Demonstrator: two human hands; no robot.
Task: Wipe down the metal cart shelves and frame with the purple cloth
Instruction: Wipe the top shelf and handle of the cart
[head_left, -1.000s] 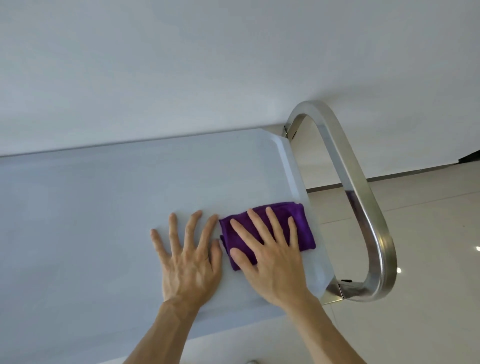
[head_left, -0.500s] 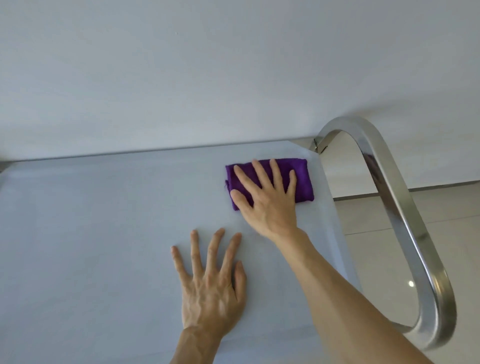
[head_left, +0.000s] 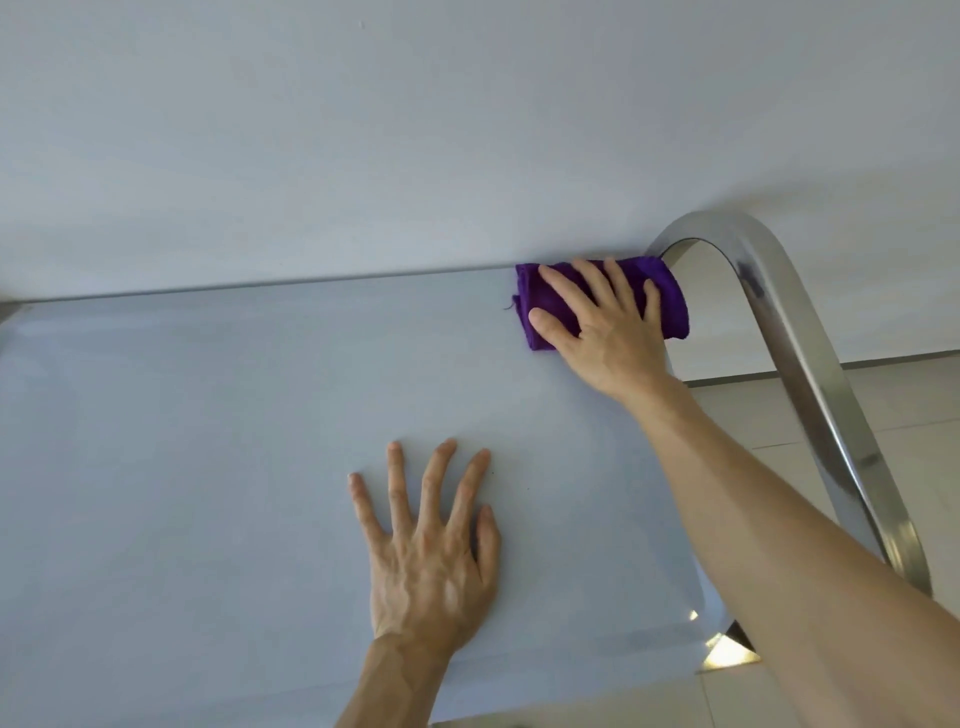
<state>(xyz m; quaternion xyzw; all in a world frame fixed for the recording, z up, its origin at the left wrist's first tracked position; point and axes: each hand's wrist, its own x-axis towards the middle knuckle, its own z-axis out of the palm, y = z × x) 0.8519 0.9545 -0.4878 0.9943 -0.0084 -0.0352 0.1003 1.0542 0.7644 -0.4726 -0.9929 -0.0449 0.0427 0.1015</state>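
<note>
The folded purple cloth (head_left: 670, 296) lies at the far right corner of the cart's top shelf (head_left: 208, 441), a flat pale metal surface. My right hand (head_left: 597, 322) presses flat on the cloth with fingers spread, covering its middle. My left hand (head_left: 431, 540) rests palm down on the shelf nearer to me, fingers apart, holding nothing. The cart's shiny curved handle bar (head_left: 810, 374) arches along the shelf's right end, just right of the cloth.
A plain white wall (head_left: 415, 130) rises directly behind the shelf's far edge. Light tiled floor (head_left: 909, 431) shows to the right, beyond the handle. A bright reflection marks the shelf's near right corner (head_left: 727, 649).
My right hand has slid the cloth away from me along the right end, from near the front edge to the far corner. My left hand stayed flat on the shelf.
</note>
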